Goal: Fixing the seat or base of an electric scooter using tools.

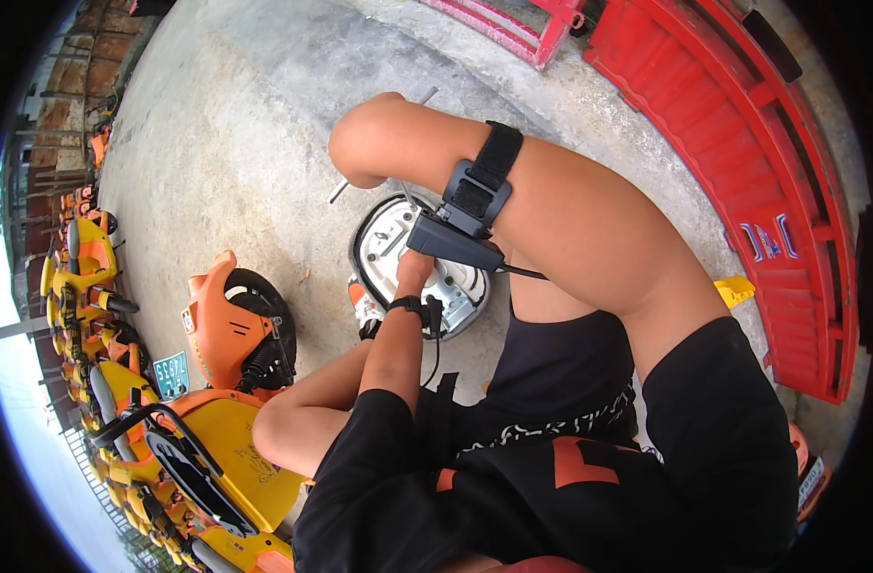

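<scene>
On the concrete floor in front of me lies an oval white moulded part (pixel 374 246) with a black rim and recesses in its face. My right hand (pixel 372 141) is closed in a fist round the crossbar of a metal T-handle wrench (pixel 409 195). Its bar ends stick out on both sides of the fist, and its shaft points down to the far side of the white part. My left hand (pixel 415 271) rests on the middle of that part, its fingers mostly hidden behind the black device (pixel 452 241) strapped to my right forearm.
To the left stands an orange vehicle front piece (pixel 224 327) beside a black wheel (pixel 276 320). Several yellow-orange scooters (pixel 81 267) line the left side. A red metal ramp-like frame (pixel 713 143) curves along the right. A small yellow block (pixel 734 290) lies beside it.
</scene>
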Available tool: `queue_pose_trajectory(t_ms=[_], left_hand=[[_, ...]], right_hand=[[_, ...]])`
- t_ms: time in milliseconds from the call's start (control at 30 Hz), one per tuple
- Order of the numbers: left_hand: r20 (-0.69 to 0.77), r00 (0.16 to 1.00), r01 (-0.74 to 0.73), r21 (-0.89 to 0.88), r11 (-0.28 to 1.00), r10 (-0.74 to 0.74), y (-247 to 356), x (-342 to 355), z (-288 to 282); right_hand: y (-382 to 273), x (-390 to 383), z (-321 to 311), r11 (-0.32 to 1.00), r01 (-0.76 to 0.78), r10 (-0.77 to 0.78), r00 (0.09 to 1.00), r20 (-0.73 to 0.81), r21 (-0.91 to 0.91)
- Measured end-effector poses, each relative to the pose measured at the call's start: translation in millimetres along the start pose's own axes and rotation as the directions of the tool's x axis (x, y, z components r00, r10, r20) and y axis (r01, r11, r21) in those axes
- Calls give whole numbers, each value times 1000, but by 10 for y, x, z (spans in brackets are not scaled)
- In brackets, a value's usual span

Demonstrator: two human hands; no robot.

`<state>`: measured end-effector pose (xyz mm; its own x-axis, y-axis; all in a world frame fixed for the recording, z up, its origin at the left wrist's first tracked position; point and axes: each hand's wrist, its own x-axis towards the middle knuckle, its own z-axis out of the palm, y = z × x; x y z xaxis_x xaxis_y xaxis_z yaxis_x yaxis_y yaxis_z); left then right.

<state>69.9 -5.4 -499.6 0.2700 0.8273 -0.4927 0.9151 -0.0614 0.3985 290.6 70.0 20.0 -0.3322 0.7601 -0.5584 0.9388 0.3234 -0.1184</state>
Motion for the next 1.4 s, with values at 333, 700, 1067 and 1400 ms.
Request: queue_pose_trajectory(t_ms=[333,700,1067,1400], left_hand=[[-43,996,-85,-98,992,81,249,60,-213],[565,810,540,-823,-178,-155,634,-373,-864],[131,940,189,-969,159,-316,509,-1558,-3972],[-554,829,-454,-747,485,-77,1586,-4661,-5721]], right_hand=[[4,88,-1,1000,4,-4,1000,-18,31],[-65,175,34,1000,-8,6,995,-102,-11],[-369,61,-33,986,148,-149,989,-13,-77],[-792,195,458,943,295,-307,950,-63,-151]])
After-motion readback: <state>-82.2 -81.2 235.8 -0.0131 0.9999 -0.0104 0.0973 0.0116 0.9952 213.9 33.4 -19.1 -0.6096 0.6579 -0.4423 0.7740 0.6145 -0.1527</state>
